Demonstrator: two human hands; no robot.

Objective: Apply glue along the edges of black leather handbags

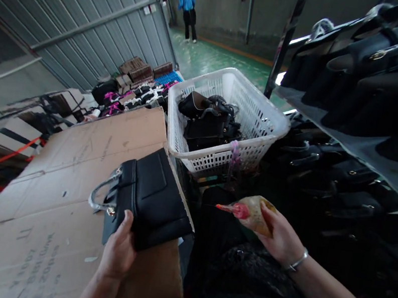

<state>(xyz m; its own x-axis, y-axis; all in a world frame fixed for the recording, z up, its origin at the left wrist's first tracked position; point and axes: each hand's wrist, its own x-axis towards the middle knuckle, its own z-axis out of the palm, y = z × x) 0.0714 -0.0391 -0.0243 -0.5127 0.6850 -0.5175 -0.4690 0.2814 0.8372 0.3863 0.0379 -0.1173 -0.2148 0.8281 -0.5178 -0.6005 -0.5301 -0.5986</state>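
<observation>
A black handbag (154, 197) lies on the cardboard-covered table (63, 187), its wrapped handle and gold-coloured fittings pointing left. My left hand (120, 250) grips the lower end of the bag, thumb on top and the other fingers out of sight beneath. Over my lap, my right hand (280, 231) is closed around a yellowish squeeze bottle (258, 215) with a pink-red cap and a thin red nozzle. The nozzle points left toward the bag, apart from it.
Beyond the table edge stands a white plastic basket (220, 157) with several black bags inside. A rack (357, 137) of black handbags rises on the right. Stacked parts (139, 73) sit at the table's far end. A person in blue (187, 2) stands in the background.
</observation>
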